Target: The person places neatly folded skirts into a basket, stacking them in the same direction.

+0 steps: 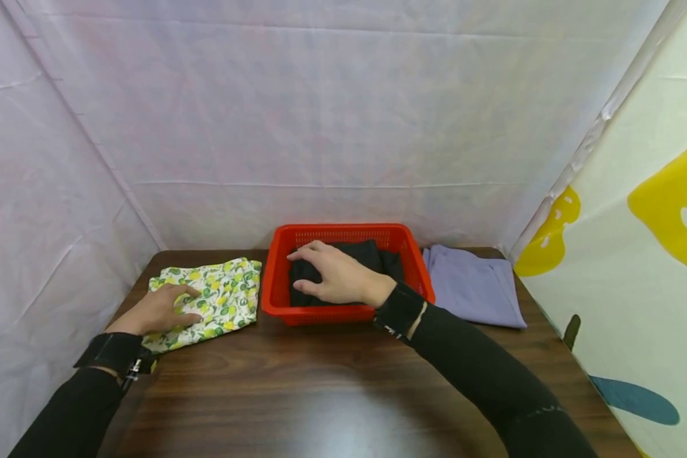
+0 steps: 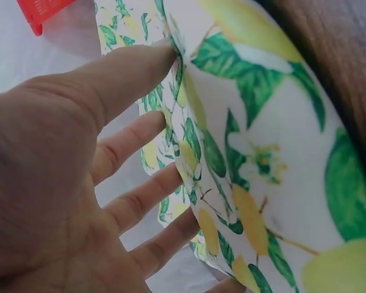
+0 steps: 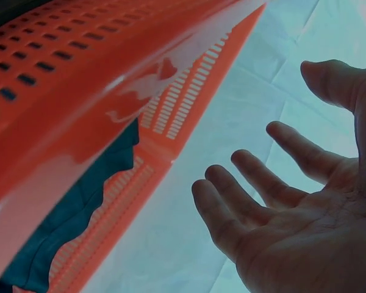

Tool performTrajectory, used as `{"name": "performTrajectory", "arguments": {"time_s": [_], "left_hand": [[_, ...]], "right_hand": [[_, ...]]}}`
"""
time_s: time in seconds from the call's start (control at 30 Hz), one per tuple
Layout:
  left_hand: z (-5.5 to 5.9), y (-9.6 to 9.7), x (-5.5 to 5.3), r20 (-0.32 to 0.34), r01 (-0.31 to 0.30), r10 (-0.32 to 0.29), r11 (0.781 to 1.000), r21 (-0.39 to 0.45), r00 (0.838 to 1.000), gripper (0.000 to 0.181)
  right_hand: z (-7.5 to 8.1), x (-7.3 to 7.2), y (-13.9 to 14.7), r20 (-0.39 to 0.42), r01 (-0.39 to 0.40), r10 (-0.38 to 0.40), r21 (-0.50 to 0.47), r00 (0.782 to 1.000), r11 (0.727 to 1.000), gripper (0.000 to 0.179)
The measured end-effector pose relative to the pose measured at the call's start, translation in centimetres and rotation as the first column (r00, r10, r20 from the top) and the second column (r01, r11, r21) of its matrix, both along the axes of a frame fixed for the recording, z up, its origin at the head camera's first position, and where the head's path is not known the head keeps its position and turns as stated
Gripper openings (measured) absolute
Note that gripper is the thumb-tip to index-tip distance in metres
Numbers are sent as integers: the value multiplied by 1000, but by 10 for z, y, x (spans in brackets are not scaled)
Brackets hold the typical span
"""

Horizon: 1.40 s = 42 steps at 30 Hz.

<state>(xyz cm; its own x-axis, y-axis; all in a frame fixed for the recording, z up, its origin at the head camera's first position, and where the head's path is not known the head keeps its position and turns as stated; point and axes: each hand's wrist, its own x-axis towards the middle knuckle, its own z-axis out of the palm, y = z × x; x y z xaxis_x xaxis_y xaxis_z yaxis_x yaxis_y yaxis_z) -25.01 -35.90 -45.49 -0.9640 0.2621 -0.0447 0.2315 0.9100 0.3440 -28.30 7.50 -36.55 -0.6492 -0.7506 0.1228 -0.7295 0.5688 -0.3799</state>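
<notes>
My left hand (image 1: pixel 159 310) rests on a folded lemon-print cloth (image 1: pixel 229 294) at the left of the table. In the left wrist view, its fingers (image 2: pixel 134 204) are spread and their tips touch the fabric (image 2: pixel 250 152). Over the red plastic basket (image 1: pixel 315 316) in the middle hovers my right hand (image 1: pixel 340 277), loosely bent and holding nothing. Dark folded cloth (image 1: pixel 362 254) lies inside that basket, partly hidden by the hand. The right wrist view has the right hand (image 3: pixel 293 201) apart from the basket wall (image 3: pixel 79 116), its fingers separated.
A folded lavender cloth (image 1: pixel 472 286) lies right of the basket, close to the table's back right corner. The brown wooden table (image 1: pixel 298 381) runs back to a white fabric wall (image 1: pixel 332 127). Another fabric wall with yellow shapes (image 1: pixel 549 235) borders the right side.
</notes>
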Motion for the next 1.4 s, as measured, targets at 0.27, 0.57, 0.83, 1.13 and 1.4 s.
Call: {"name": "performTrajectory", "arguments": {"time_s": [0.27, 0.57, 0.83, 1.13, 1.4], "left_hand": [[5, 4, 12, 16, 13, -13, 1000, 8, 1000, 62], [8, 5, 20, 24, 17, -17, 1000, -17, 1000, 76], [8, 8, 28, 68, 2, 1, 998, -55, 998, 89], [4, 15, 36, 97, -36, 44, 996, -81, 994, 93], [4, 20, 45, 100, -2, 10, 997, -75, 995, 91]], "right_hand": [[-3, 5, -18, -15, -38, 38, 25, 999, 999, 61], [-9, 15, -33, -55, -81, 85, 74, 995, 994, 60], [-17, 24, -51, -121, -115, 134, 158, 984, 981, 63], [-27, 37, -71, -212, -179, 230, 232, 950, 956, 63], [-41, 50, -86, -297, -259, 346, 296, 890, 919, 60]]}}
